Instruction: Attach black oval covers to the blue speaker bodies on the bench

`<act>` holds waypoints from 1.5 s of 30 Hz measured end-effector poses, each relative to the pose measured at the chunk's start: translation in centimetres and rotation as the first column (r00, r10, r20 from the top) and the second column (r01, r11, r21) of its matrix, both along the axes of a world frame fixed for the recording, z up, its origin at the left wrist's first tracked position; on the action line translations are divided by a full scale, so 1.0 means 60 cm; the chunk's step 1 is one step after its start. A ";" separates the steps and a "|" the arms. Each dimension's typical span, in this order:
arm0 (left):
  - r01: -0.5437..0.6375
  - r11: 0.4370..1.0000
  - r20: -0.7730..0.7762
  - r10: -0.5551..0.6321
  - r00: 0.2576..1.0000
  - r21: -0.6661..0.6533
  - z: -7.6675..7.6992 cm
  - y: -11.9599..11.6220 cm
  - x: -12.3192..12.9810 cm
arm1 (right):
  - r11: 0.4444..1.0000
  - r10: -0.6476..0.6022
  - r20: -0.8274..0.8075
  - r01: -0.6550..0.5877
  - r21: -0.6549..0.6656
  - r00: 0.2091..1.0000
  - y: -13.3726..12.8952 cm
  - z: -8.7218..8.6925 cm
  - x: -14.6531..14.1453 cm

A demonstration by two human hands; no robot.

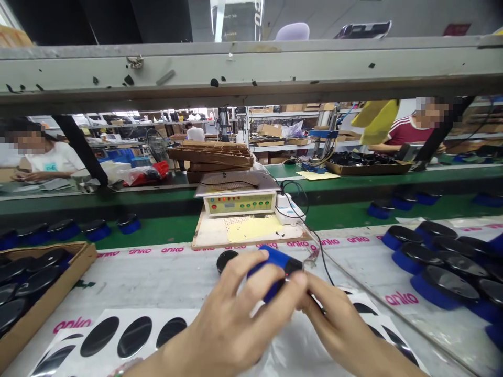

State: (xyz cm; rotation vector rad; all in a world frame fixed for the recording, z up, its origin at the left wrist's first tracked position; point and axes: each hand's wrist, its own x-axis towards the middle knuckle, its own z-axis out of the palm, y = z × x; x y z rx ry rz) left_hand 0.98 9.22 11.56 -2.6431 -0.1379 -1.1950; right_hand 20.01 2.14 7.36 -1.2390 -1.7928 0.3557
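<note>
My left hand (236, 314) is wrapped round a blue, round-bodied device (277, 256) with a black end, held tilted above the work surface. A tiny red glow shows at the black end. My right hand (334, 314) is closed at that end, its fingers pressed together; what they pinch is mostly hidden. A black cable (323, 256) runs down towards the right hand. Behind my left fingers a round black-topped piece (227, 260) stands on the surface. Under my left forearm lies a white sheet of black oval stickers (134, 336).
A cream control box (240, 204) with buttons sits on a board ahead. Blue devices with black tops crowd the right side (444, 287); others fill a cardboard tray (74, 290) at left. A green belt (346, 209) crosses behind. A shelf beam (251, 68) spans overhead. Two people sit opposite.
</note>
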 end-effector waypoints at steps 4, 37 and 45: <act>0.062 0.979 -0.014 -0.061 0.998 0.192 0.015 -0.017 0.004 | 0.997 0.033 -0.005 -0.032 0.072 0.999 -0.005 -0.010 -0.002; -0.387 0.859 -0.428 0.227 0.875 -0.335 -0.111 0.116 0.043 | 0.787 -0.455 0.597 0.612 -0.077 0.660 0.012 -0.016 0.165; -0.423 0.879 -0.385 0.320 0.865 -0.220 -0.174 0.164 0.046 | 0.218 -0.754 0.593 0.959 -0.182 0.284 0.168 0.026 0.393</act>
